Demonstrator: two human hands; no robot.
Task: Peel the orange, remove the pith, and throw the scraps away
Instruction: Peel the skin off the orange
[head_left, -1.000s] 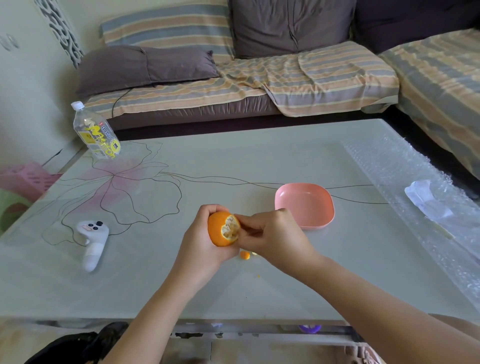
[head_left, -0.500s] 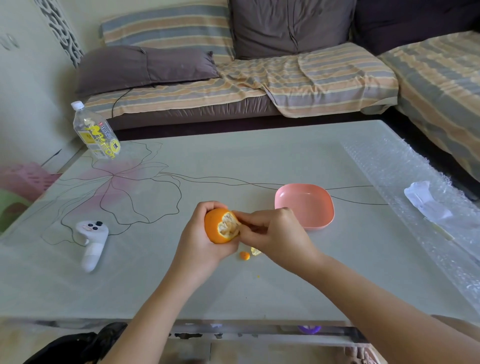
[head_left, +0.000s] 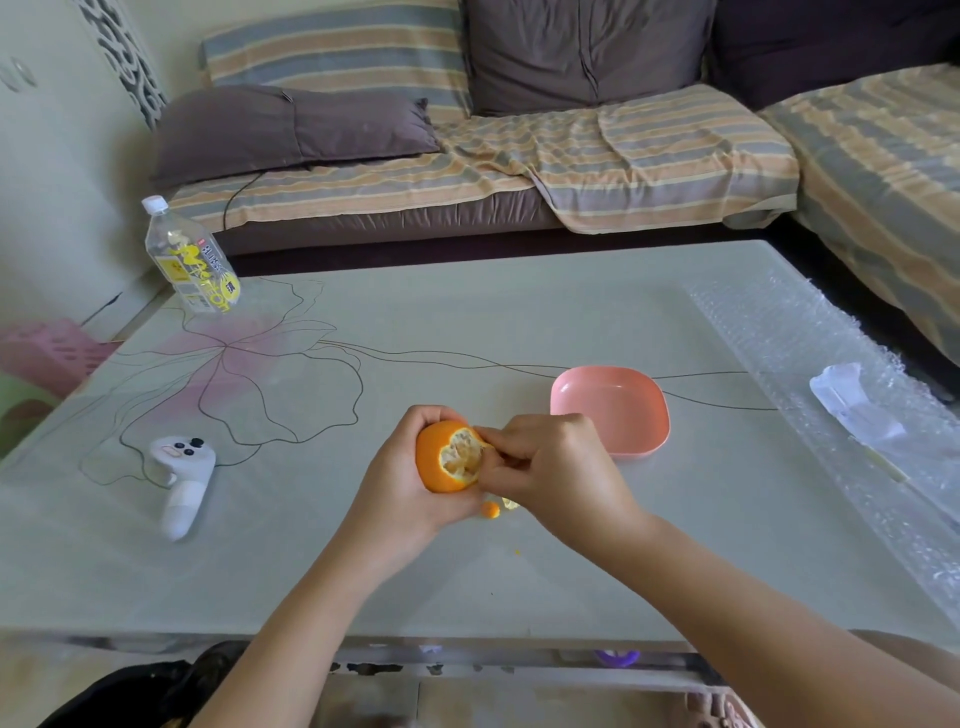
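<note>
Left hand (head_left: 402, 486) cupped the orange (head_left: 439, 462); right hand (head_left: 545, 467) pinched peel at the opening. Peeling had barely begun; next, tear more rind.

Pale table (head_left: 467, 322) with a flower drawing: bottle (head_left: 191, 260) at 10 o'clock, white controller (head_left: 182, 483) at 9, pink dish (head_left: 610, 410) toward 3, bubble wrap (head_left: 779, 353) along the 3 edge, and a tiny peel scrap (head_left: 489, 510) near centre.

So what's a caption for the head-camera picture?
Left hand holds a partly peeled orange, right hand pinches at it, pink dish nearby.
</note>
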